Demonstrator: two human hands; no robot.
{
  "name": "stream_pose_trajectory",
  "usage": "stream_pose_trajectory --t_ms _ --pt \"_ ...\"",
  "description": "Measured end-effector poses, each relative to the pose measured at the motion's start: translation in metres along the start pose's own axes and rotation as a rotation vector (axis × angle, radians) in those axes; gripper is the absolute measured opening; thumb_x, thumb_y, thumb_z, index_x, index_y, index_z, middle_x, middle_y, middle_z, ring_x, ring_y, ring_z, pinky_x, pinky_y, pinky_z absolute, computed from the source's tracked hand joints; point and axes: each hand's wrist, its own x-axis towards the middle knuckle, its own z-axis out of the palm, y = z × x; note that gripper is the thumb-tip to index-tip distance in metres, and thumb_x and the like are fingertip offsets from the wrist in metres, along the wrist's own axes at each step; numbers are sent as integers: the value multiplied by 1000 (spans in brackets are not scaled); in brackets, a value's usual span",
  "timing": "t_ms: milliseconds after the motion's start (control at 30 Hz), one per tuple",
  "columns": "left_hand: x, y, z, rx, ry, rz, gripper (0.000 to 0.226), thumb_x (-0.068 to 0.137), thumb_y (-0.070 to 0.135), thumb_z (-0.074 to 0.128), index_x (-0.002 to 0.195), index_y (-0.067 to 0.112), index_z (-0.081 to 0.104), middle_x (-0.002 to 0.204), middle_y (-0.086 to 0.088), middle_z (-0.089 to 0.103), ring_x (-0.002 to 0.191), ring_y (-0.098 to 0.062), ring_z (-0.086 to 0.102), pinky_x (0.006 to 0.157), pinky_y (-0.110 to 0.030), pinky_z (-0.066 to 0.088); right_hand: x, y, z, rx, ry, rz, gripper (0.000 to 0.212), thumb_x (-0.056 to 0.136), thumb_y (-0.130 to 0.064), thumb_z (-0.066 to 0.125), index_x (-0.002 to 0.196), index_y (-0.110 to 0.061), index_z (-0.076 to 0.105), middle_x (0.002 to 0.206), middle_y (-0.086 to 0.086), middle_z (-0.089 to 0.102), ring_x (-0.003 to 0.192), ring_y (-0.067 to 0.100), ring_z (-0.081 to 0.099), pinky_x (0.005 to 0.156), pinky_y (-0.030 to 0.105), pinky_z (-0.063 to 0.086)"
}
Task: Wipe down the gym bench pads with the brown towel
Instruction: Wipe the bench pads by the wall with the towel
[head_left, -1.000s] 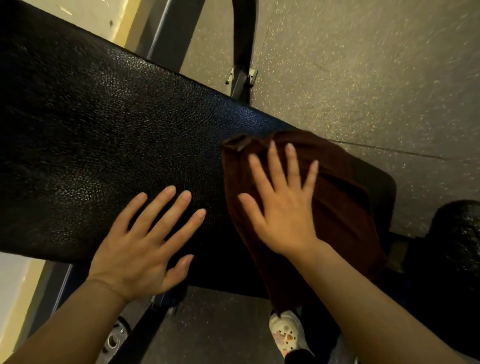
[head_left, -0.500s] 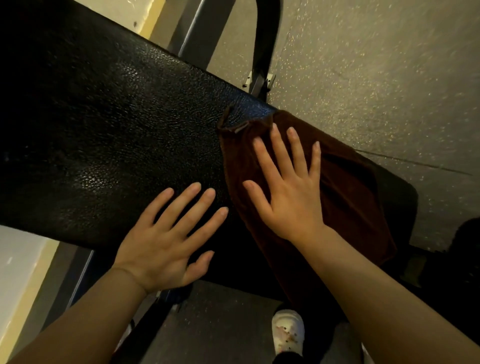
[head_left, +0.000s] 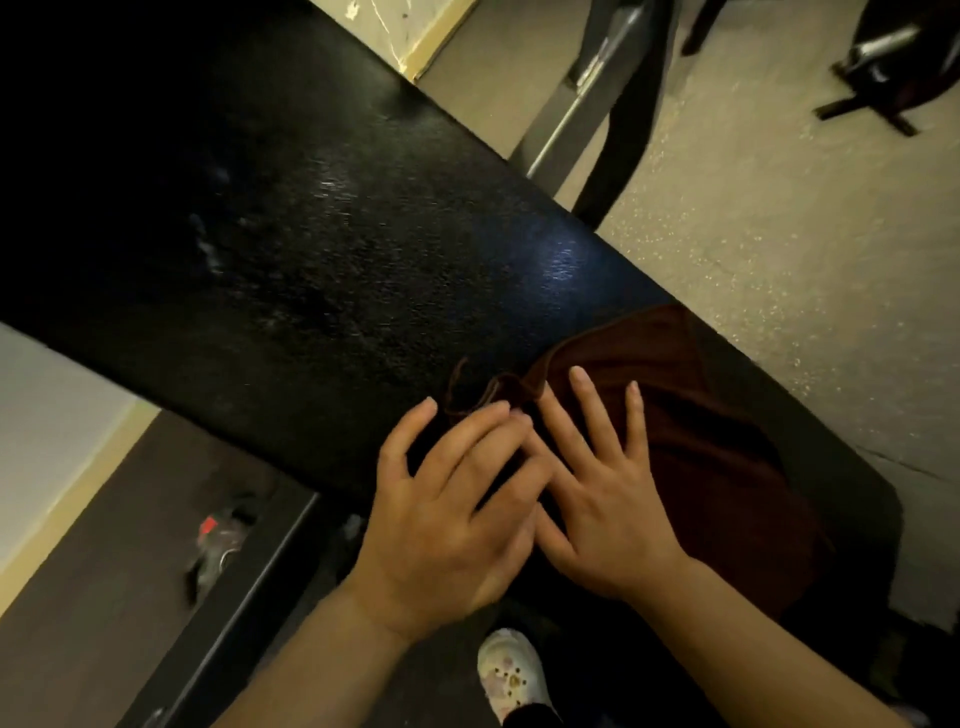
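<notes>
While both hands lie close together at the near edge of the pad (head_left: 322, 249), the wipe looks to be mid-stroke near the pad's right end; the left hand (head_left: 447, 525) has its fingers loosely bent and apart, the fingertips reaching the towel's (head_left: 691, 415) bunched left hem, though whether they pinch it or only touch it cannot be told; the right hand (head_left: 602, 499) lies flat with fingers spread, palm pressing down on the cloth. Below them, a white shoe (head_left: 509, 670) stands on the floor (head_left: 779, 218) beside the bench. As a judgement, the next move calls for steady downward pressure and a long push leftward, since most of the black pad stretches away uncovered toward the far left corner. Brown and soft, the towel sits rumpled over the right end, its left hem curled up in a small ridge, its right side draping over the near edge; beyond it the pad's pebbled surface catches a faint sheen, and a metal frame (head_left: 597, 104) stands past the far edge.
</notes>
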Motion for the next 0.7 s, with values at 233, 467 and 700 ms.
stream_pose_trajectory --t_ms 233,467,700 --pt "-37 -93 -61 95 118 -273 25 94 25 53 119 19 57 132 -5 52 129 -24 49 115 -44 24 81 -72 -7 -24 -7 -150 59 102 -57 21 154 -29 18 162 -1 14 151 32 9 113 69 11" --pt "-46 -171 -104 140 228 -455 27 95 25 49 121 18 55 132 -6 51 128 -26 48 107 -51 32 178 -147 -16 -16 -56 -210 57 103 -57 17 154 -32 15 163 -3 10 153 26 5 115 62 7" --pt "-28 -243 -142 148 302 -453 30 98 29 47 125 17 53 133 -7 51 128 -25 48 113 -40 26 287 -188 -31 58 -24 -162 57 102 -58 10 155 -36 14 165 -8 10 153 20 0 118 59 4"
